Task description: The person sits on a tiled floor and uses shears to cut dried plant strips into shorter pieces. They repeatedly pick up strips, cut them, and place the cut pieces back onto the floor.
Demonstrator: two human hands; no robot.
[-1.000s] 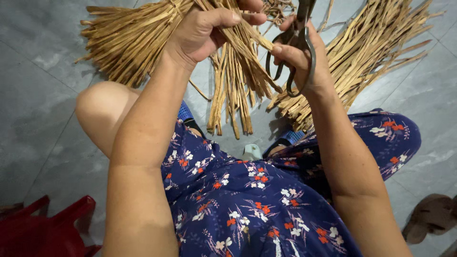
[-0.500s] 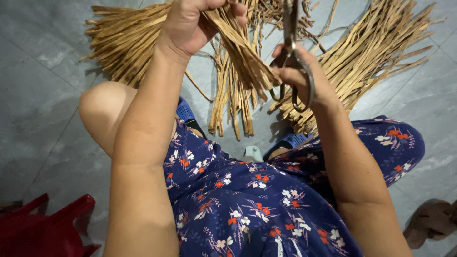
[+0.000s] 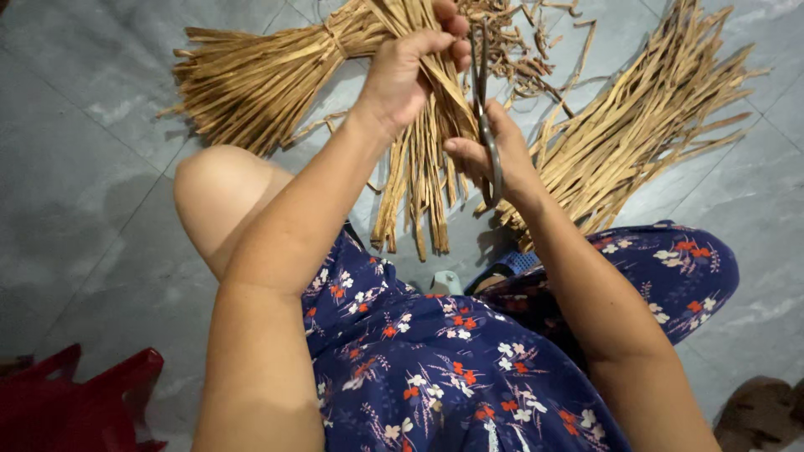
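Observation:
My left hand (image 3: pixel 408 74) grips a bunch of dried tan straw strips (image 3: pixel 419 167) that hangs down over the floor between my knees. Just right of it, my right hand (image 3: pixel 494 159) holds dark metal scissors (image 3: pixel 486 109), fingers through the handles, blades pointing up beside the bunch near my left fingers. I cannot tell whether the blades are open or closed.
A tied bundle of the same strips (image 3: pixel 260 75) lies on the grey tiled floor at upper left. A larger loose pile (image 3: pixel 645 125) lies at right, with short scraps (image 3: pixel 528 42) near the top. A red plastic stool (image 3: pixel 75 402) is at lower left, a brown sandal (image 3: pixel 762 414) at lower right.
Both hands have shifted left in view. The scissors have moved in closer to the held bunch, and the handles have slid further onto my right fingers.

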